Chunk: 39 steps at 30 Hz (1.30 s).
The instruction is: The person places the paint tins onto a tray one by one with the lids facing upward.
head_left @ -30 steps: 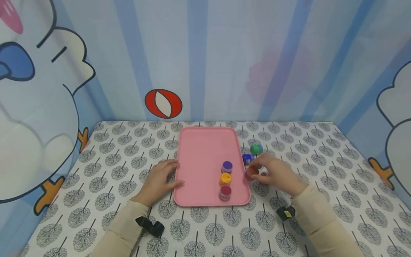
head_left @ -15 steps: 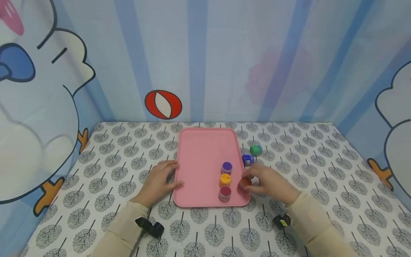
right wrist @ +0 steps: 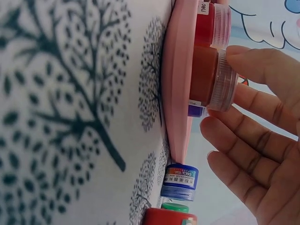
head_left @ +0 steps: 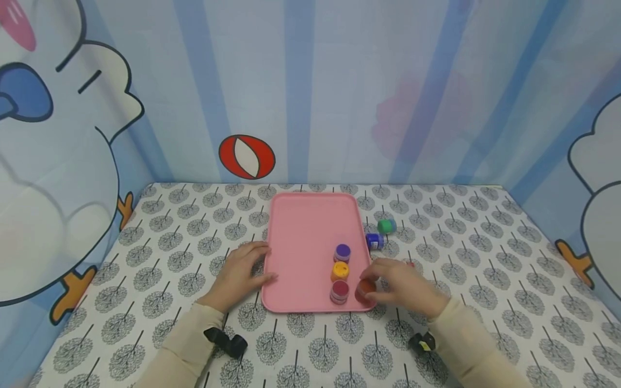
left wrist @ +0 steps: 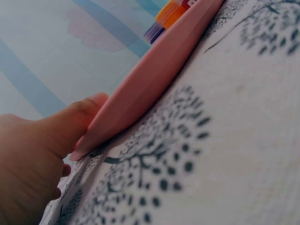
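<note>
A brown paint jar (head_left: pixel 365 289) with a clear ridged lid stands at the near right corner of the pink tray (head_left: pixel 305 226). My right hand (head_left: pixel 405 285) pinches its lid between thumb and fingers, as the right wrist view shows. Left of it, a dark red jar (head_left: pixel 339 291), a yellow-orange jar (head_left: pixel 340 271) and a purple jar (head_left: pixel 342 253) stand in a row in the tray. My left hand (head_left: pixel 237 275) rests at the tray's left rim, its thumb (left wrist: pixel 77 117) lying against the edge.
Outside the tray on the right, a blue jar (head_left: pixel 374 241) and a green jar (head_left: pixel 387 226) lie on the tree-patterned cloth (head_left: pixel 194 215). A red jar (right wrist: pixel 169 216) is nearby, mostly hidden behind my right hand in the head view. A printed curtain (head_left: pixel 339 81) hangs behind.
My right hand has carried the brown jar from beside the tray's right rim leftward and nearer, into the tray's near right corner. The left hand has stayed put.
</note>
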Each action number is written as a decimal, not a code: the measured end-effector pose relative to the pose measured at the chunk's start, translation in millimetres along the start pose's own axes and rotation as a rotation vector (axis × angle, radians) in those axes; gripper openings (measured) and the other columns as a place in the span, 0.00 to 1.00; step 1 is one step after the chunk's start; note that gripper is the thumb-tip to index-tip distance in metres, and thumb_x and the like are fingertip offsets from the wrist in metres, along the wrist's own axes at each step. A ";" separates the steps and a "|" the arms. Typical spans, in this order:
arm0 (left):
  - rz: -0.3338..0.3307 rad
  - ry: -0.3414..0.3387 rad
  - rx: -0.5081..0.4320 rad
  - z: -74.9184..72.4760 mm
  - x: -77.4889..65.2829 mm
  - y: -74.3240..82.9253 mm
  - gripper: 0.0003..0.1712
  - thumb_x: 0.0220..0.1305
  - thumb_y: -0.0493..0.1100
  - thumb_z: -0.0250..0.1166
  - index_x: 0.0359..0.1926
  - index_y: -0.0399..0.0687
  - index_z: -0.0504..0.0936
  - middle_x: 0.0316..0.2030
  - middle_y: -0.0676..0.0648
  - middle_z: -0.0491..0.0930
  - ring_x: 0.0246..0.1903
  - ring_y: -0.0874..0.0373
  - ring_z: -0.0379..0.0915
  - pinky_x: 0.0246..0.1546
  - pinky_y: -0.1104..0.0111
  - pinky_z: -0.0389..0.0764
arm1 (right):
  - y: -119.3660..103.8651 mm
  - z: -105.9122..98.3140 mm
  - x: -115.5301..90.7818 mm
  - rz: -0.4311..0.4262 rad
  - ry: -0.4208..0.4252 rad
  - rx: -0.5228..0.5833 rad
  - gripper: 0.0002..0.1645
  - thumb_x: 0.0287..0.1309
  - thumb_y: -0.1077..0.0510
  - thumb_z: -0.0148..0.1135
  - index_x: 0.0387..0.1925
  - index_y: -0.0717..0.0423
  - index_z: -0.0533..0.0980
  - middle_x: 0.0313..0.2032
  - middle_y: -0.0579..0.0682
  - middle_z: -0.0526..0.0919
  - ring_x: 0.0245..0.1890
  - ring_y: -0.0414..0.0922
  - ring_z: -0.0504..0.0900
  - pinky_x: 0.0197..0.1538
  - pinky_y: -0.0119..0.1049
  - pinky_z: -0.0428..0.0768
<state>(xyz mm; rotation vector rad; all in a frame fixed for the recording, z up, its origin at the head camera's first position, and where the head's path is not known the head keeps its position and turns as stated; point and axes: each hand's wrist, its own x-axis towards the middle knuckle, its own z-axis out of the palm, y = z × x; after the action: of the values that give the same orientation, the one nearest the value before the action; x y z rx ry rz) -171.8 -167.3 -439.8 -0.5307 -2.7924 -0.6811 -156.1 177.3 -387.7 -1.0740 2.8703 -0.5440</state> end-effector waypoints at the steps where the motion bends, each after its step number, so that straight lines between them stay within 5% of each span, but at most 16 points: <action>1: 0.000 0.000 0.001 0.0 0.2 -0.1 0.37 0.48 0.61 0.64 0.56 0.46 0.71 0.59 0.49 0.69 0.60 0.52 0.63 0.62 0.53 0.62 | -0.4 0.3 -0.2 0.000 -0.001 -0.001 0.20 0.43 0.49 0.67 0.41 0.48 0.78 0.36 0.37 0.79 0.38 0.33 0.75 0.45 0.30 0.78; 19: 0.010 0.007 0.004 1.5 2.1 -1.2 0.36 0.48 0.60 0.65 0.55 0.46 0.72 0.59 0.50 0.69 0.59 0.52 0.63 0.62 0.53 0.62 | -0.2 1.0 -4.0 0.028 0.006 0.006 0.20 0.43 0.47 0.67 0.41 0.46 0.78 0.38 0.36 0.78 0.39 0.32 0.75 0.45 0.30 0.78; 30: -0.005 0.001 0.014 2.5 0.5 -2.1 0.36 0.48 0.61 0.64 0.55 0.48 0.72 0.59 0.50 0.69 0.59 0.52 0.63 0.62 0.53 0.63 | 11.3 -5.4 -6.8 0.064 0.070 0.024 0.21 0.45 0.47 0.66 0.43 0.48 0.77 0.42 0.42 0.81 0.44 0.39 0.78 0.51 0.39 0.78; 39: -0.016 -0.013 0.002 1.1 0.4 -0.7 0.36 0.49 0.61 0.64 0.56 0.48 0.71 0.60 0.50 0.68 0.60 0.53 0.62 0.63 0.53 0.62 | 23.6 -14.8 -11.1 0.086 0.109 0.056 0.20 0.47 0.50 0.66 0.43 0.50 0.77 0.30 0.42 0.79 0.26 0.35 0.72 0.29 0.24 0.72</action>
<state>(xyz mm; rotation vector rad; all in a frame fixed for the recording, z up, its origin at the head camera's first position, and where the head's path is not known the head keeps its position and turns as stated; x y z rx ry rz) -172.5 -167.2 -440.9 -0.5156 -2.8122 -0.6806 -164.7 205.6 -382.7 -0.9361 2.9570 -0.6941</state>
